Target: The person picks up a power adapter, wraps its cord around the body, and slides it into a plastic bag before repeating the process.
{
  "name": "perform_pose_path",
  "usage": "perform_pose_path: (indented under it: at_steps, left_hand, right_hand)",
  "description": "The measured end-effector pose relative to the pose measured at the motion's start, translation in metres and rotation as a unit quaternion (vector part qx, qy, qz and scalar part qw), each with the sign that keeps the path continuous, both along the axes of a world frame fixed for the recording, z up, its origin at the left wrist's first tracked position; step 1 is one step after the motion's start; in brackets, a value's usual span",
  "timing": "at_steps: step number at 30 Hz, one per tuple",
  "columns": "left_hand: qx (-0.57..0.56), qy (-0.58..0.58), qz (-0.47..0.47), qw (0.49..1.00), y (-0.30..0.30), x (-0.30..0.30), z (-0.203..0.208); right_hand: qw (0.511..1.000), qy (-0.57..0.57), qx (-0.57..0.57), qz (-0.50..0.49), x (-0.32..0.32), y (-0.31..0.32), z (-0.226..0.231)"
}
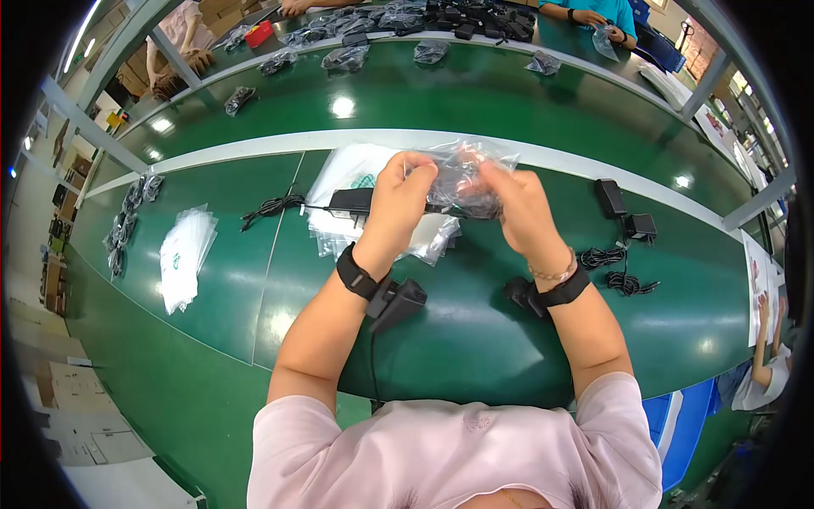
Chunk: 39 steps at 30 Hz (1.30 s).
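Note:
My left hand [400, 197] and my right hand [523, 204] are closed on a clear plastic bag [465, 174], stretched between them above the bench. Something dark shows through the bag's lower part near my right fingers, too blurred by the plastic to make out fully. Beside my left hand, a black power adapter [350, 202] lies across a stack of clear plastic bags [339, 170]. Its cable [273, 209] runs off to the left in a tied bundle. My left hand and wrist partly cover the adapter and the stack.
Right of my hands lie two black adapters [610, 198] with coiled cables [629, 283]. More flat bags [184, 263] and a row of bagged items [131, 212] are on the left. Beyond the white ledge [254, 150], a green belt [381, 102] carries bagged items; co-workers sit across it.

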<state>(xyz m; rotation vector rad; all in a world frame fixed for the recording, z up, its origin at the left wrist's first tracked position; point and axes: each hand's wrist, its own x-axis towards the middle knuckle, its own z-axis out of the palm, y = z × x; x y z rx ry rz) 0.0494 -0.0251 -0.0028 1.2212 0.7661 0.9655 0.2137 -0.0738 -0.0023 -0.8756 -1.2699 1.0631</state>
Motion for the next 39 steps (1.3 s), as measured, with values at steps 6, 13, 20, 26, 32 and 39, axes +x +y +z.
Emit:
perform_pose_path:
  at_steps: [6,13,20,26,32,39]
  left_hand:
    - [0.09,-0.122,0.095,0.984,-0.004,0.012,0.005]
    - [-0.065,-0.047,0.04,0.996,0.028,-0.02,0.023]
    - [0.173,0.113,-0.039,0.978,-0.018,-0.03,-0.014]
    - [0.304,0.126,-0.187,0.926,-0.055,-0.013,-0.071]
    - [0.256,0.154,-0.266,0.917,-0.047,-0.015,-0.073]
    - [0.228,0.149,-0.259,0.927,-0.039,-0.01,-0.075]
  right_hand:
    - [0.962,0.191,-0.166,0.102,0.006,0.004,0.013]
    - [0.97,0.128,-0.19,0.086,0.004,0.027,0.025]
    - [0.876,-0.46,-0.038,-0.142,0.062,0.167,0.058]
    - [0.624,-0.721,0.146,-0.262,0.094,0.307,-0.03]
    - [0.564,-0.785,0.087,-0.241,0.089,0.296,-0.073]
    - [0.738,-0.671,0.045,-0.056,0.128,0.17,0.046]
